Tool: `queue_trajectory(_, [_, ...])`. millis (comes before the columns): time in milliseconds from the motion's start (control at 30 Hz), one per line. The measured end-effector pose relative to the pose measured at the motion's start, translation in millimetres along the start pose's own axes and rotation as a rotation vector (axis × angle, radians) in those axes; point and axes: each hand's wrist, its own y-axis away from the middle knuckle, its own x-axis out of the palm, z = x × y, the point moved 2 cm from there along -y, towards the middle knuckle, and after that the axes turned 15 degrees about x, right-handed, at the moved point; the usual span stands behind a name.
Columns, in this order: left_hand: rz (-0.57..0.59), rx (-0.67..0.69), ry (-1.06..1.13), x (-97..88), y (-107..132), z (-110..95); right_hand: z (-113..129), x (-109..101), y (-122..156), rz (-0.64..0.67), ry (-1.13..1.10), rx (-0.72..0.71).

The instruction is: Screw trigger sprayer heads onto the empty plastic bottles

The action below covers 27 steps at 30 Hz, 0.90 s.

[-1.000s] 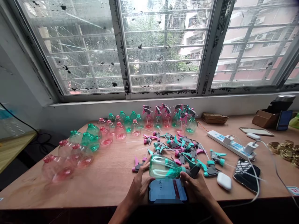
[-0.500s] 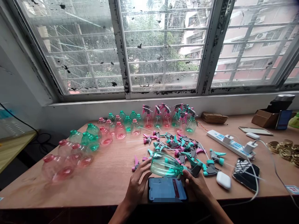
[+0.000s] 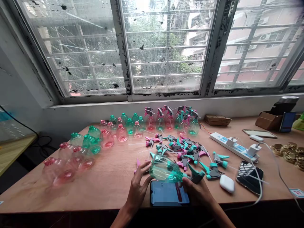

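Note:
Both hands hold a clear green plastic bottle on its side, just above a lit phone at the table's front edge. My left hand cups the bottle's wide base with fingers spread around it. My right hand is closed round the bottle's neck, where a teal and grey spray trigger head sits. The bottle's base tilts up and to the left.
A pile of loose pink and teal trigger heads lies behind the hands. Empty pink and green bottles stand at left, capped ones by the window. A power strip, a phone and a white case lie at right.
The bottle has turned and lifted a little, its base swinging up and to the left. Both hands stayed on it above the phone.

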Motion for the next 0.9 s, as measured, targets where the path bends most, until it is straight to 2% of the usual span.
queue_trajectory(67, [0.003,0.022,0.001,0.4,0.0,-0.6,3.7,-0.1,0.2,-0.009,0.021,-0.020])
queue_trajectory(233, [0.030,0.002,0.067,0.2,-0.5,-1.7,17.2,0.0,0.6,-0.123,0.209,-0.142])
queue_trajectory(433, [0.073,0.040,0.014,2.1,0.7,-0.8,4.8,-0.3,-0.5,-0.103,0.084,-0.062])
queue_trajectory(567, [0.079,0.037,0.006,2.8,2.3,0.8,14.1,-1.3,0.0,-0.176,0.209,-0.143])
queue_trajectory(700, [0.096,-0.011,0.019,2.9,2.3,1.8,18.5,-1.4,1.4,-0.130,0.289,-0.187])
queue_trajectory(800, [0.054,0.055,0.011,2.4,0.9,0.3,15.3,-1.6,1.4,-0.107,0.309,-0.173])
queue_trajectory(900, [0.041,0.097,0.020,2.2,0.9,-1.2,16.9,-0.2,1.1,-0.145,0.311,-0.180])
